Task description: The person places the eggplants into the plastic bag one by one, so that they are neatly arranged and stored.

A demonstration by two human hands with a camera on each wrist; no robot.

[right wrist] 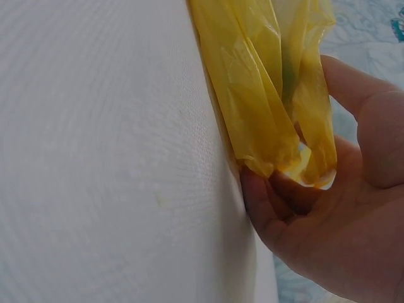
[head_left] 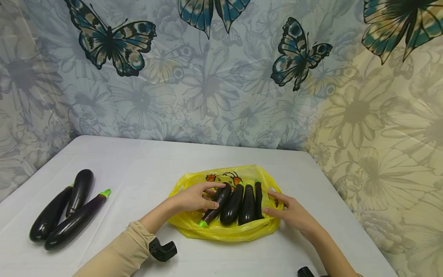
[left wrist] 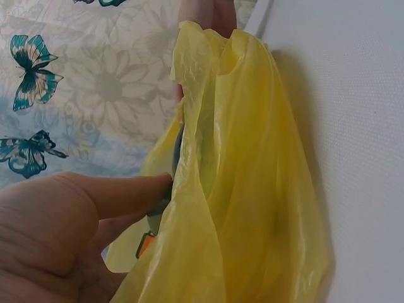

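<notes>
A: What is the left hand (head_left: 195,198) on?

B: It grips a glossy, dark purple eggplant with a green stem end (head_left: 222,196), thumb on the near side, fingers across the far part. The eggplant lies tilted, stem end toward the person, in a thin, crinkled yellow plastic bag (head_left: 228,234) with an orange and black print inside.

A: And the right hand (head_left: 292,213)?

B: Grasping the right edge of that bag, thumb to the inner side. The right wrist view shows its fingers bent beneath the gathered plastic.

A: Anything more in the bag?

B: Three others, to the right of the gripped one: a plump, shiny black eggplant (head_left: 232,207), a smooth dark eggplant with a narrowing top (head_left: 247,207) and a slim black eggplant (head_left: 258,200). Their narrow ends point away from the person.

A: Are there any outside it?

B: A cluster of three on the white-covered worktop (head_left: 138,161), well to the left of the bag: a thick, glossy black eggplant (head_left: 50,217), a shorter, round-ended dark eggplant (head_left: 81,188) just beside it, and nearest the person a long, dark purple eggplant with a bright green stem (head_left: 76,225).
</notes>
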